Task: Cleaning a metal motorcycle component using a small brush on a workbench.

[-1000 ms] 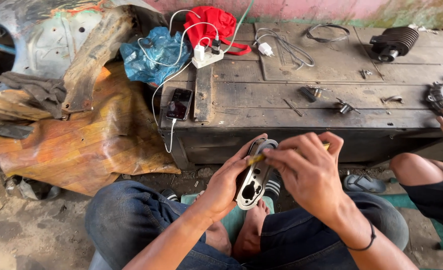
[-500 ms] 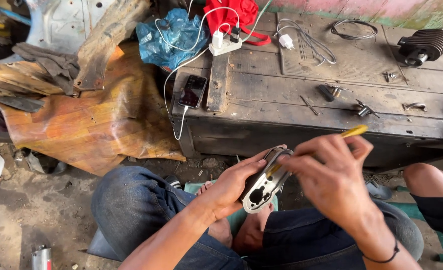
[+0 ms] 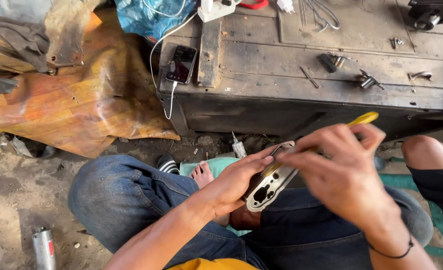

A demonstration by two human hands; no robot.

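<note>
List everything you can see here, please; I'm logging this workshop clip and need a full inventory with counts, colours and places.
metal cover plate: one, silver, held over the lap
yellow-handled tool: one, yellow, in the right hand
workbench: one, dark wood, top centre
phone: one, black, bench's left end, on a white cable
power strip: one, white, bench top edge
small metal parts: several, grey, bench right
finned engine part: one, black, top right
blue plastic bag: one, top left of bench
orange sheet: one, crumpled, left
spray can: one, silver, ground lower left
another person's knee: one, right edge
left hand: grips the plate
right hand: grips the tool
</note>
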